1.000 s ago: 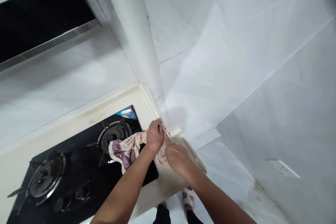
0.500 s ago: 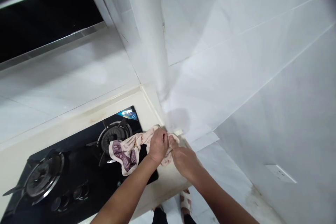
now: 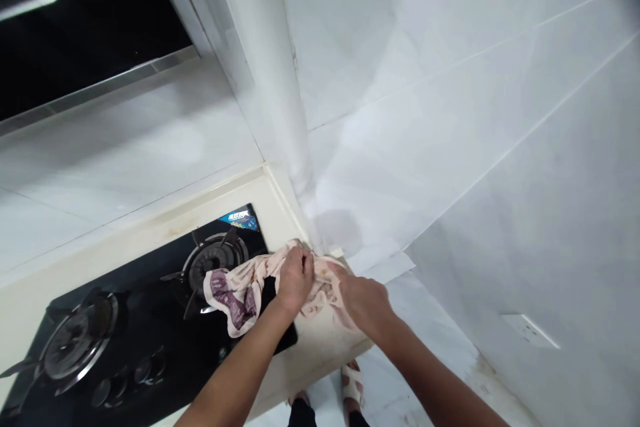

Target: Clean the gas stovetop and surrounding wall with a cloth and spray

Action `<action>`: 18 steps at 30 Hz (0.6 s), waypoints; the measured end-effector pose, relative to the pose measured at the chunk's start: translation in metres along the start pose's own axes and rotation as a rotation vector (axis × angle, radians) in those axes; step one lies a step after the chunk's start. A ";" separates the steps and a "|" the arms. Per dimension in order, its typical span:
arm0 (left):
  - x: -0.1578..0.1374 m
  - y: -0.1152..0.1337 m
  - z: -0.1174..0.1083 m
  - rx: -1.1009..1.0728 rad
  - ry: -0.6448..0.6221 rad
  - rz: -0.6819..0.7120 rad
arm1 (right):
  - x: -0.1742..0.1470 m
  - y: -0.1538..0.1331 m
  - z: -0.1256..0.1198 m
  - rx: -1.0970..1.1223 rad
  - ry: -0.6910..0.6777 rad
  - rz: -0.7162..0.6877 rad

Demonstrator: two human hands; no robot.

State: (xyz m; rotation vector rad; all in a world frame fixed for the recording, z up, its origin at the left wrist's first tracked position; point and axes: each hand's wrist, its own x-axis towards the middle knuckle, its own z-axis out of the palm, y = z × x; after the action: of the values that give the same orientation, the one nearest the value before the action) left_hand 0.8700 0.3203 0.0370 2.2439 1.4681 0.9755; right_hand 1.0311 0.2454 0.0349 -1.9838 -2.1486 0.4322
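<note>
The left hand [image 3: 296,280] clamps its fingers on a cloth [image 3: 250,275] trailing toward nine o'clock over the stove [image 3: 170,323]. At three o'clock, the right hand [image 3: 364,299] grips it too.

My left hand [image 3: 295,280] is gripping the middle of the cloth [image 3: 234,300] in a fist; my right hand [image 3: 364,299] is holding its right end; my bare forearms [image 3: 245,363] are converging toward it.

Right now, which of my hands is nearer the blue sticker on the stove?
Your left. The left hand grips the cloth, below and right of the sticker in view; the right hand touches the cloth farther right.
</note>
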 end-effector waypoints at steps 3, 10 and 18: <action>-0.034 0.015 0.004 -0.070 -0.050 0.080 | -0.005 0.017 -0.005 0.027 0.006 0.155; -0.044 0.020 0.011 0.010 0.051 0.032 | 0.006 0.006 -0.001 0.031 0.049 0.230; -0.030 -0.005 -0.014 0.152 -0.142 0.022 | 0.005 -0.040 -0.001 -0.025 -0.081 0.116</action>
State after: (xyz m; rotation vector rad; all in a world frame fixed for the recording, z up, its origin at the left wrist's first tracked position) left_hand 0.8494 0.2946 0.0334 2.3847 1.5039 0.7155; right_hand 0.9934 0.2480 0.0485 -2.1476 -2.1025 0.5139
